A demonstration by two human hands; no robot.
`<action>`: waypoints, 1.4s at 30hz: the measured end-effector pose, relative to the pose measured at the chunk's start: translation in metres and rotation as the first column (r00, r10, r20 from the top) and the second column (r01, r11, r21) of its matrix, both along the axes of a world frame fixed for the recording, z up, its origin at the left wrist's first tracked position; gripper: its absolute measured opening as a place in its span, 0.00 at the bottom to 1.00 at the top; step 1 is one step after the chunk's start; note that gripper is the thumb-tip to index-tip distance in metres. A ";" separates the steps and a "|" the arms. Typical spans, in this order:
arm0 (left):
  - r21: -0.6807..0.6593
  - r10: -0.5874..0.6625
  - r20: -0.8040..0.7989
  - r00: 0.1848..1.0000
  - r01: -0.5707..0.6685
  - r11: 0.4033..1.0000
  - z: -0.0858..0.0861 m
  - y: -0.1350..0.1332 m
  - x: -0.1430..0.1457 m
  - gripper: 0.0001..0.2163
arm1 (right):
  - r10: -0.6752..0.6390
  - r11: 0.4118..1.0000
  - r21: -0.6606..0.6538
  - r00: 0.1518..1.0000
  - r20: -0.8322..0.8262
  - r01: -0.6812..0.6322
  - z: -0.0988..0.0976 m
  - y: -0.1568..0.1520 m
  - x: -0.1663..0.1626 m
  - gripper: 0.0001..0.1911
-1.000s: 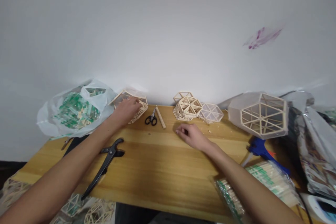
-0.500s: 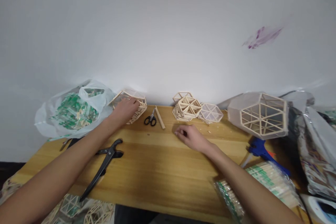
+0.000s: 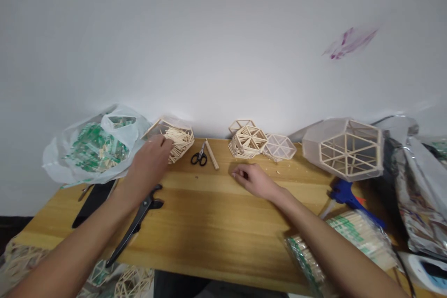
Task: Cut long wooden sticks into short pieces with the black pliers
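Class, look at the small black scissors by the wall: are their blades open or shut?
Shut. The scissors lie flat on the table, blades together as one thin line.

Left hand (image 3: 148, 165) beside stick pile (image 3: 178, 142); right hand (image 3: 256, 180) resting on table (image 3: 209, 214).

Home craft bench, wood table (image 3: 209, 223), stick models (image 3: 248, 140), glue gun (image 3: 344, 193)

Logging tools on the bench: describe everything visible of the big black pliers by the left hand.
The black pliers lie flat on the wooden table, handles pointing toward the near left edge, where one handle tip reaches the edge, head toward the middle. All matte black, metal by the look, with long slim handles slightly spread and a short curved head. The left hand is just above the head; contact cannot be told. Nothing else touches them.
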State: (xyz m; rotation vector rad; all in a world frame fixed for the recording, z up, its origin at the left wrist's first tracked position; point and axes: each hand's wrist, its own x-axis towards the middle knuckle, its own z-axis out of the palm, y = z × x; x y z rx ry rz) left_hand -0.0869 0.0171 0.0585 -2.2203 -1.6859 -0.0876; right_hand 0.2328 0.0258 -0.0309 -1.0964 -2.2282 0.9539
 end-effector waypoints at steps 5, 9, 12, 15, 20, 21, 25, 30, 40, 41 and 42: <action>-0.169 -0.150 0.353 0.923 0.221 0.960 -0.033 -0.041 0.060 0.11 | -0.043 0.999 -0.002 0.999 0.015 0.043 -0.001 0.001 -0.001 0.09; -0.330 -0.174 0.456 0.873 0.347 0.878 -0.065 -0.039 0.109 0.10 | -0.124 0.992 0.003 0.990 0.062 0.124 -0.001 0.002 0.000 0.08; -0.310 -0.206 0.529 0.823 0.414 0.856 -0.083 -0.024 0.118 0.10 | -0.155 0.988 -0.010 0.984 0.086 0.157 0.000 0.003 0.002 0.08; -0.243 -0.222 0.620 0.753 0.453 0.858 -0.099 -0.013 0.111 0.10 | -0.134 0.990 -0.029 0.987 0.093 0.137 0.001 0.003 0.003 0.08; -0.175 -0.204 0.735 0.647 0.471 0.865 -0.108 -0.012 0.099 0.09 | -0.111 0.993 -0.025 0.991 0.076 0.113 0.001 0.004 0.004 0.09; -0.176 -0.199 0.740 0.642 0.471 0.864 -0.107 -0.012 0.098 0.09 | -0.118 0.992 -0.026 0.991 0.068 0.120 0.001 0.004 0.005 0.09; -0.159 -0.195 0.742 0.641 0.452 0.878 -0.102 -0.013 0.098 0.09 | -0.175 0.983 -0.056 0.984 0.012 0.176 0.001 0.011 0.011 0.09; -0.149 -0.166 0.760 0.628 0.418 0.896 -0.102 -0.015 0.098 0.09 | -0.348 0.927 -0.202 0.926 -0.148 0.316 0.009 0.018 0.020 0.10; -0.034 -0.205 0.762 0.615 0.354 0.935 -0.098 -0.013 0.095 0.08 | -0.473 0.839 -0.545 0.493 -0.730 -0.002 0.035 0.014 0.023 0.31; -0.029 -0.209 0.757 0.619 0.352 0.936 -0.098 -0.013 0.096 0.07 | -0.492 0.831 -0.556 0.429 -0.757 -0.028 0.036 0.015 0.024 0.31; -0.025 -0.213 0.752 0.624 0.350 0.936 -0.098 -0.013 0.096 0.07 | -0.505 0.824 -0.564 0.380 -0.775 -0.055 0.037 0.017 0.025 0.31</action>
